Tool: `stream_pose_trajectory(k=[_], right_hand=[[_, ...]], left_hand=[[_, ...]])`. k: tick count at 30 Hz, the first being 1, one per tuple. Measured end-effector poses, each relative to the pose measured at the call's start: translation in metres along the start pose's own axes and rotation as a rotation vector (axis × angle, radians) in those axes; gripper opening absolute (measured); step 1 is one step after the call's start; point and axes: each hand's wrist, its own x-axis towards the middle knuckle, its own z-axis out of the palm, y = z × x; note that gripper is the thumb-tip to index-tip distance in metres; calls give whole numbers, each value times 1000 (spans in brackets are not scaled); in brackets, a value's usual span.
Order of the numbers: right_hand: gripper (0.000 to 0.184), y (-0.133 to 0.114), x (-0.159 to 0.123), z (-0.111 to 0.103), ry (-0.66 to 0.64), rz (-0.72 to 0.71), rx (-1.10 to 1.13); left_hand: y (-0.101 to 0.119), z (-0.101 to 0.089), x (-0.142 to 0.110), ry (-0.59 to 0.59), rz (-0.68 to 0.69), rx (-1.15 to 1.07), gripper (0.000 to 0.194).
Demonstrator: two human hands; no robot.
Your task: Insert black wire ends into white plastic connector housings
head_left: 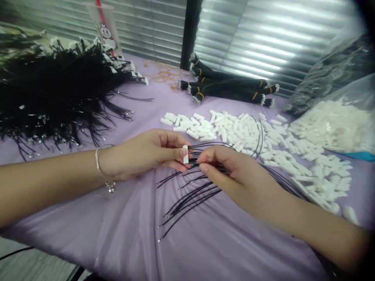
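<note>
Between the thumb and fingers of my left hand is a small white plastic connector housing, held upright. Several thin black wires run out of its right side. My right hand pinches a black wire close to the housing; whether that wire's tip sits inside is too small to tell. Beneath my right hand, a spread of loose black wires with metal-tipped ends lies on the purple cloth.
White connector housings lie scattered behind and right of my hands. Banded bundles of black wire rest near the blinds. A heap of wired connectors fills the left. A plastic cup stands behind it; a clear bag of white housings sits right.
</note>
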Motion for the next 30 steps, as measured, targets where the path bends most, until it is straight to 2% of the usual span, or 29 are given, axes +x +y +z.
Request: stream_pose_trajectory(k=[3,9,18,30], right_hand=[[12,0,0,-1,45,31,60],[14,1,1,-3,121,89,-6],[15,0,3,-3,120,118,-74],[14,6,6,-2,86,49,-76]], left_hand=[[-1,-1,-1,-22,13,73,6],[0,1,-2,-52,32,200,9],[0,1,-1,-41,10,241,9],[1,1,0,-34,19,338,14]])
